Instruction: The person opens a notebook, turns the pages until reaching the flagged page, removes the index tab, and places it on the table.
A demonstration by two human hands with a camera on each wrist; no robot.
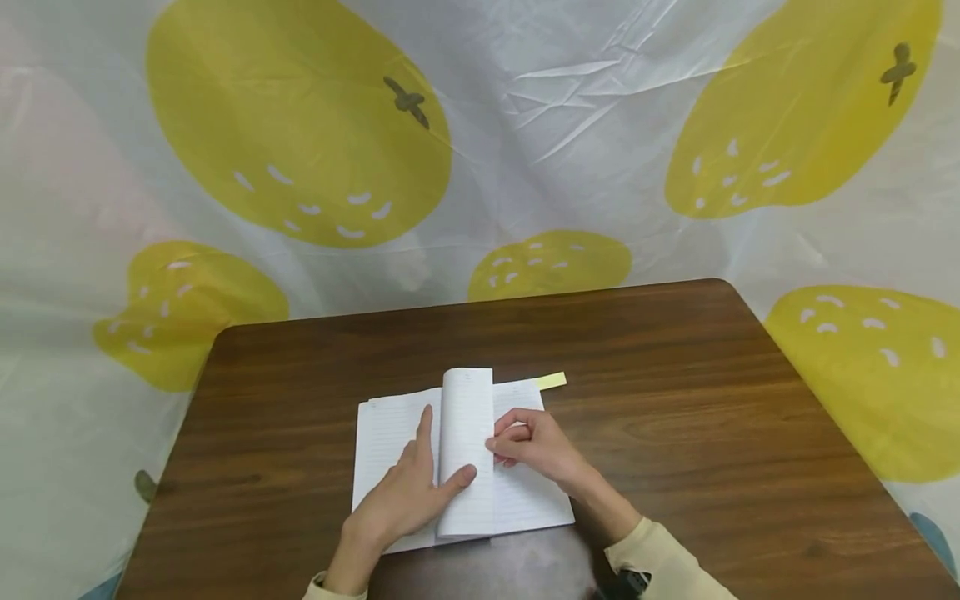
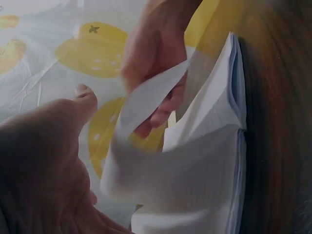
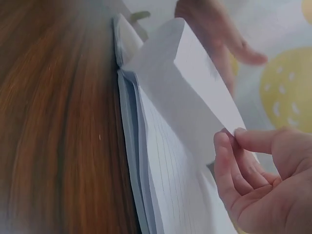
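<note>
An open lined notebook (image 1: 457,454) lay flat at the lower centre of the head view on a dark wooden table (image 1: 675,400), with one page (image 1: 467,450) lifted upright over the middle. The left hand (image 1: 408,496) rested flat on the left-hand page, fingers straight and the thumb against the raised page, while the right hand (image 1: 536,446) pinched that page's outer edge between thumb and curled fingers. A yellow sticky tab (image 1: 551,381) protruded from the notebook's upper right corner, and a white plastic sheet printed with yellow fruit (image 1: 300,125) filled the upper frame
</note>
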